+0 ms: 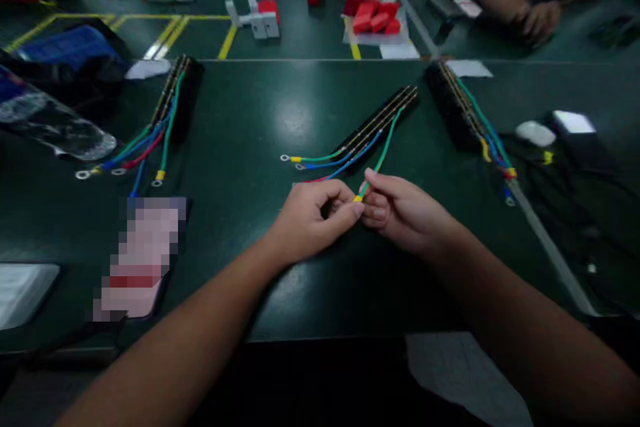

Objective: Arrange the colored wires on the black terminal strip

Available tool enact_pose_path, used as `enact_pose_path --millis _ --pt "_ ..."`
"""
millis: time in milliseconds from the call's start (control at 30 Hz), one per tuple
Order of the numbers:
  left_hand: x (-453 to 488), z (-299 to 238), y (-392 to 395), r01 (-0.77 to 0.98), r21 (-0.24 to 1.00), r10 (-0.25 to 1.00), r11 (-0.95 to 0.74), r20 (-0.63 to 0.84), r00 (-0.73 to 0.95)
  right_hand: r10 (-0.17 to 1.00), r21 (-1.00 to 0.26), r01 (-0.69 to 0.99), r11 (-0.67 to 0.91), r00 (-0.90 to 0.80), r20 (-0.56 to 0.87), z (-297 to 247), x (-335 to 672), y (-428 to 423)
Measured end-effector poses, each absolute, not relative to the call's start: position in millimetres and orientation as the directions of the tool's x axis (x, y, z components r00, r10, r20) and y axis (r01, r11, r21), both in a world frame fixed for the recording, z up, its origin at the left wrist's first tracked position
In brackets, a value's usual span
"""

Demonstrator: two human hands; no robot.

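The left hand (pixel 315 217) and right hand (pixel 400 210) meet at mid-surface (pixel 260 120), fingertips touching. Both grips are pressed together, pinching the yellow-sleeved end of the green wire (pixel 385 147). The wire runs up and right into the black harness (pixel 380 121) lying flat just beyond the hands. Two similar harnesses (pixel 173 103) lie well apart to either side. Red parts (pixel 375 17) sit at the far edge.
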State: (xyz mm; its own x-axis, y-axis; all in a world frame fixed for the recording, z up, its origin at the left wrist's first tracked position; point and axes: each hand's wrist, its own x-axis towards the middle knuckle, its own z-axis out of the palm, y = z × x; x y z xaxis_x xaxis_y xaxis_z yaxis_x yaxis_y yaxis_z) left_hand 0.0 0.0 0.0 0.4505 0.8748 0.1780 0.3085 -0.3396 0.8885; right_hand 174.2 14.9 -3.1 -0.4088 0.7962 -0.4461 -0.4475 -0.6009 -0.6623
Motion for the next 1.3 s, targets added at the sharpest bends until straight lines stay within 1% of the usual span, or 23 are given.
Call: enact_pose_path --millis 133,300,400,567,733,867,967,1167,1233,1300 --pt "4 -1 1 0.3 0.879 0.855 -0.37 0.196 0.481 0.807 -0.674 -0.452 -0.584 -0.41 -0.425 2 178 12" --pt "4 -2 2 0.309 0.838 0.824 -0.45 0.257 0.504 0.798 -0.659 -0.468 -0.589 -0.463 -0.385 -1 181 13" --pt "5 -2 2 0.279 0.859 0.831 -0.43 0.256 0.493 0.798 -0.67 -0.452 -0.589 -0.455 -0.395 -1 181 13" --pt "8 -4 1 0.225 0.902 0.86 -0.369 0.24 0.45 0.822 -0.724 -0.409 -0.555 -0.404 -0.401 0 179 12" --pt "7 -4 1 0.235 0.879 0.837 -0.414 0.267 0.477 0.825 -0.743 -0.396 -0.54 -0.424 -0.375 0 181 12" --pt "6 -5 1 0.268 0.827 0.804 -0.494 0.317 0.504 0.828 -0.754 -0.386 -0.531 -0.427 -0.364 1 181 12" --pt "7 -7 3 0.321 0.75 0.772 -0.578 0.374 0.514 0.823 -0.746 -0.389 -0.541 -0.427 -0.374 3 180 12" --pt "7 -12 6 0.42 0.577 0.706 -0.7 0.472 0.528 0.775 -0.661 -0.424 -0.619 -0.468 -0.426 3 181 13" --pt "8 -14 6 0.422 0.549 0.688 -0.721 0.499 0.527 0.763 -0.64 -0.433 -0.635 -0.48 -0.433 4 182 13" --pt "8 -14 5 0.418 0.546 0.684 -0.727 0.514 0.518 0.768 -0.635 -0.446 -0.631 -0.474 -0.43 5 182 14"
